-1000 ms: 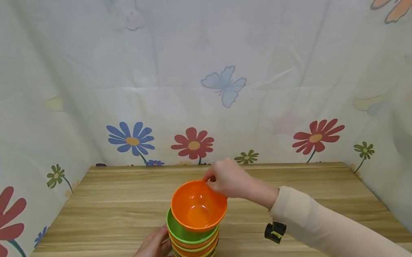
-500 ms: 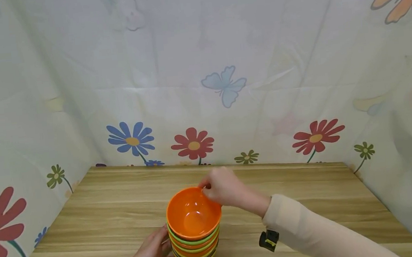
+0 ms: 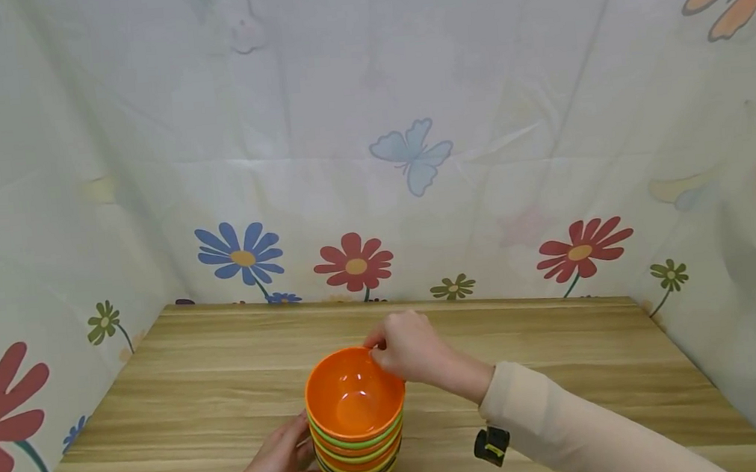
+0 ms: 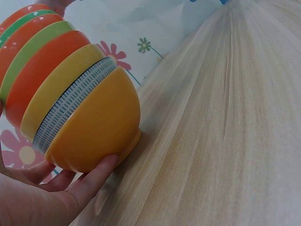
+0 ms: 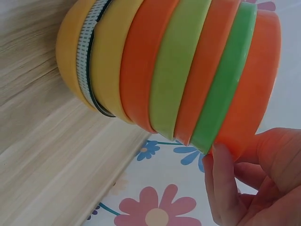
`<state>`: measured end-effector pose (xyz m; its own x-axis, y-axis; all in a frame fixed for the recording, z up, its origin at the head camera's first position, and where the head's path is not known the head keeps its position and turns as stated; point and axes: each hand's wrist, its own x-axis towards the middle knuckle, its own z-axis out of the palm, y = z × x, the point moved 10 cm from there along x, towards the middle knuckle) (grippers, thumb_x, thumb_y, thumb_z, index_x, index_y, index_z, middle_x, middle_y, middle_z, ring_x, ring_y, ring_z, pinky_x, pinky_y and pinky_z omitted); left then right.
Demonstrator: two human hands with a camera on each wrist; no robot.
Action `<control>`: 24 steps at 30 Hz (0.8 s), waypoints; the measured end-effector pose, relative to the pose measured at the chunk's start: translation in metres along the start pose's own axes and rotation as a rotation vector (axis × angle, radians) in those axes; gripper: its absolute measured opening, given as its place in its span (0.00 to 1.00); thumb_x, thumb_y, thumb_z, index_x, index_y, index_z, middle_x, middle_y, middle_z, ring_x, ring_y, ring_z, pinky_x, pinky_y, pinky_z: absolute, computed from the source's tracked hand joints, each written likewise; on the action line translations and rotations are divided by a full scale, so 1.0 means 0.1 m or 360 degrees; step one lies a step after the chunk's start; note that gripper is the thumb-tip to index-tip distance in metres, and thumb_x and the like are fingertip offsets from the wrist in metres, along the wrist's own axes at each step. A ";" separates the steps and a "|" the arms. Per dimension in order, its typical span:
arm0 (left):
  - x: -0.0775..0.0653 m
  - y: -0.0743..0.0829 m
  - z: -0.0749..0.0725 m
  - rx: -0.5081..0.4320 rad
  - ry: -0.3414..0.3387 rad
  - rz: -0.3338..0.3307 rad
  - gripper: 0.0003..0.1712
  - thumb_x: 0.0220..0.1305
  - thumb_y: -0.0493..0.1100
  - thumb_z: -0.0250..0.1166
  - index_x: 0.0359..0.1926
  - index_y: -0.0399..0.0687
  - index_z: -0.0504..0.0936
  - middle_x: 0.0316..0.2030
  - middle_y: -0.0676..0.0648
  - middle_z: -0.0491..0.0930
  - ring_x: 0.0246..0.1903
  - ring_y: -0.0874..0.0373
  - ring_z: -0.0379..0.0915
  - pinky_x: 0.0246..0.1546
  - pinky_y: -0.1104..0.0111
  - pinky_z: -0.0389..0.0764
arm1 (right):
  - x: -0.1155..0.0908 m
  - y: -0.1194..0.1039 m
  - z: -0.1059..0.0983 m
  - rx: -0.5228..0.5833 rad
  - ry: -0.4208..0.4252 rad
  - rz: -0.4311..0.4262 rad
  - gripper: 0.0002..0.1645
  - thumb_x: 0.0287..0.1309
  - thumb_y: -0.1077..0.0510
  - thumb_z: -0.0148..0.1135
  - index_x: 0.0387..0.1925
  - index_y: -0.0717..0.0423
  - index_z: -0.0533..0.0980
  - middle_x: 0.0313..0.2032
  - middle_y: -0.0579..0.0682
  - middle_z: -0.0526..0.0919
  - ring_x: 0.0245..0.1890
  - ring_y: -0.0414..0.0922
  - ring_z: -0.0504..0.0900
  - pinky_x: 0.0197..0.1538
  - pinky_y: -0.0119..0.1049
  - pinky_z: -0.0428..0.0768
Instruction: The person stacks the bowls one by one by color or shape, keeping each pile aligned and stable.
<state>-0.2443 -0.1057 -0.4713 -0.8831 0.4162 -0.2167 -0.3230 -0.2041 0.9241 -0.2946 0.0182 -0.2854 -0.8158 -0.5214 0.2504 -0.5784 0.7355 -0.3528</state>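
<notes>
A stack of nested bowls stands upright on the wooden table. At its base is a yellow-orange bowl (image 4: 106,120), then a patterned bowl (image 5: 84,56) with a dark rim. Above come a yellow bowl (image 5: 109,61), orange and light green ones, a green bowl (image 5: 228,77), and at the top an orange bowl (image 3: 355,399). My right hand (image 3: 418,349) pinches the top orange bowl at its far right rim, its fingertips down at the green bowl's edge in the right wrist view. My left hand (image 3: 273,466) holds the stack from the left, fingers around the lower bowls.
The wood-grain table (image 3: 227,361) extends around the stack. Behind and at both sides hangs a pale curtain (image 3: 508,104) printed with flowers and butterflies. A small black device (image 3: 492,446) hangs below the right sleeve.
The orange bowl, tilted over the stack, has come down and left into the green bowl with my right hand on its rim. My left hand has stayed in place.
</notes>
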 end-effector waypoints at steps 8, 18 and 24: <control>-0.01 0.02 0.01 -0.0003 0.0005 0.0012 0.44 0.67 0.62 0.44 0.69 0.33 0.46 0.69 0.33 0.45 0.63 0.49 0.57 0.49 0.45 0.73 | 0.00 0.01 0.01 0.0004 0.0010 0.0011 0.07 0.50 0.63 0.62 0.30 0.56 0.85 0.24 0.48 0.84 0.20 0.38 0.75 0.23 0.24 0.73; -0.02 0.03 0.04 -0.0021 -0.0036 -0.0002 0.41 0.67 0.62 0.45 0.69 0.36 0.52 0.68 0.38 0.53 0.61 0.53 0.61 0.49 0.45 0.72 | -0.02 0.01 0.01 0.0018 0.0015 0.0007 0.07 0.51 0.63 0.62 0.32 0.56 0.85 0.24 0.48 0.84 0.19 0.36 0.74 0.21 0.22 0.72; -0.01 0.02 0.03 -0.0014 -0.0032 -0.0005 0.43 0.67 0.63 0.45 0.69 0.36 0.51 0.68 0.37 0.52 0.61 0.52 0.61 0.49 0.45 0.72 | -0.04 0.02 0.02 0.0014 0.0028 0.0004 0.07 0.52 0.62 0.62 0.32 0.55 0.85 0.24 0.46 0.83 0.19 0.36 0.72 0.21 0.21 0.71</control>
<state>-0.2428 -0.1041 -0.4684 -0.8751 0.4344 -0.2131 -0.3286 -0.2104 0.9207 -0.2923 0.0208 -0.2889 -0.8172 -0.5116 0.2653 -0.5762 0.7330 -0.3614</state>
